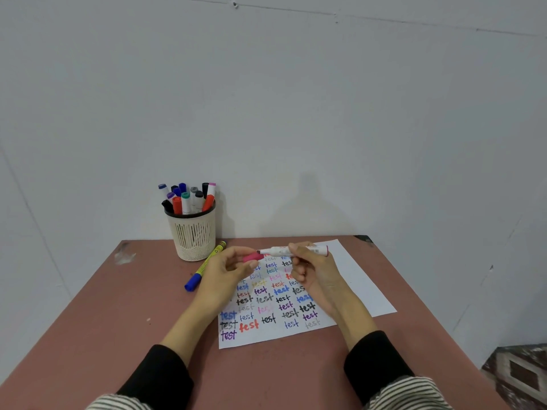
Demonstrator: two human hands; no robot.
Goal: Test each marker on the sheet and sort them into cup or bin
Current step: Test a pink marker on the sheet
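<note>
Above sheet (296,294), hands raised, left (226,269) pinching cap (253,257), right (310,269) gripping marker (284,250)

Right hand (307,269): holds uncapped marker (291,250) level above sheet (355,279)
Left hand (228,273): pinches pink cap (253,257) beside tip
Cup (194,235): full of markers
Worktop (118,321): blue-capped marker (204,266) beside cup

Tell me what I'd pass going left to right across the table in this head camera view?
Marker cup → yellow marker with blue cap → left hand gripping pink cap → right hand holding white marker → bare right side of the sheet.
</note>
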